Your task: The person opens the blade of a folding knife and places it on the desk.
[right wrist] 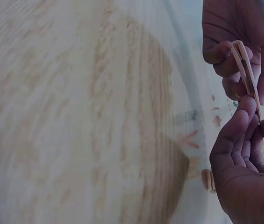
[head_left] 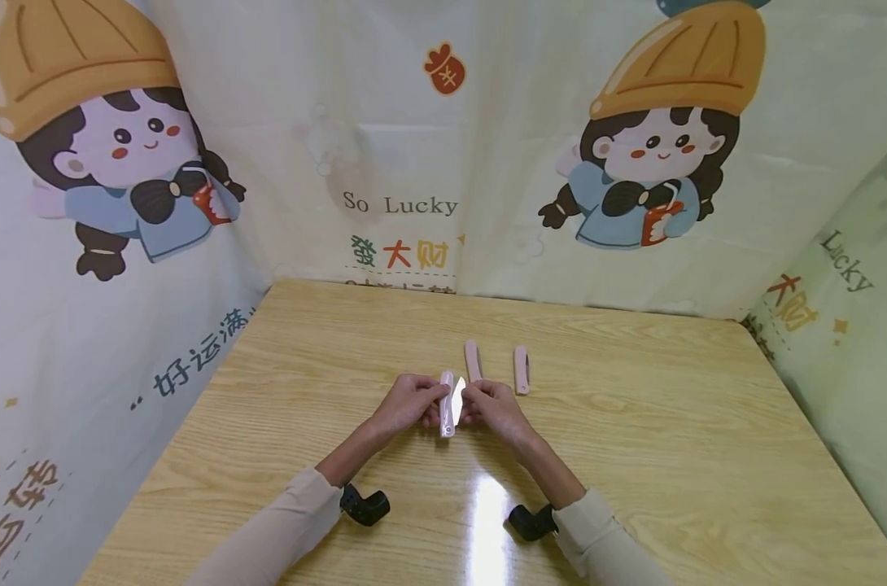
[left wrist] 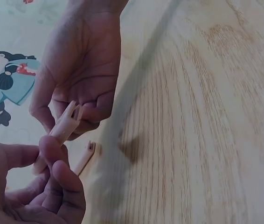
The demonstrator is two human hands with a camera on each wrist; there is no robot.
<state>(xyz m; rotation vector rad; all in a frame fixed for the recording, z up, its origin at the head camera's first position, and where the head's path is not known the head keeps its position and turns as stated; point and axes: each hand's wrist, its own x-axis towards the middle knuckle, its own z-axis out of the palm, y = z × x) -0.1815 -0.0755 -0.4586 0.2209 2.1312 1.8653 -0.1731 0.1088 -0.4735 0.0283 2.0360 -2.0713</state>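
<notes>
A folding knife with a pale pink handle is held above the table between both hands, its bright blade swung partly out on the right side. My left hand grips the handle between thumb and fingers. With thumb and fingertips, my right hand pinches the blade near its outer edge. From the left wrist the pink handle shows end-on with its slot; the blade is hard to see there. In the right wrist view the handle's slot and the thin blade appear edge-on beside the knife handle.
Two more pink folding knives lie folded on the wooden table: one knife just beyond the right hand, the other knife farther right. Black wrist devices sit under both forearms. A printed cloth hangs behind and beside the table.
</notes>
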